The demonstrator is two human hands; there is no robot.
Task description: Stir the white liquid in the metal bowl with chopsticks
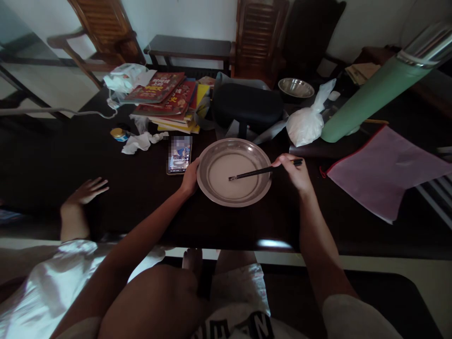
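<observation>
A round metal basin (pixel 233 203) stands on the dark table in front of me. Pale, milky liquid (pixel 226 165) covers its bottom. My left hand (pixel 190 178) grips the basin's left rim. On the other side, my right hand (pixel 291 170) is closed around a pair of black chopsticks (pixel 256 173). Their tips dip into the liquid near the middle, with a little whitish stuff on them. Left of the basin lies a phone (pixel 180 154) with its screen lit. A tied plastic bag of white powder (pixel 305 127) sits beyond my right hand.
Stacked books (pixel 165 101) and a black padded object (pixel 247 103) stand behind the basin. To the right are a tall green bottle (pixel 377 94), a pink mesh pouch (pixel 377 169) and another metal bowl (pixel 295 88). Another person's hand (pixel 86 192) rests on the table at left, near crumpled tissue (pixel 141 141).
</observation>
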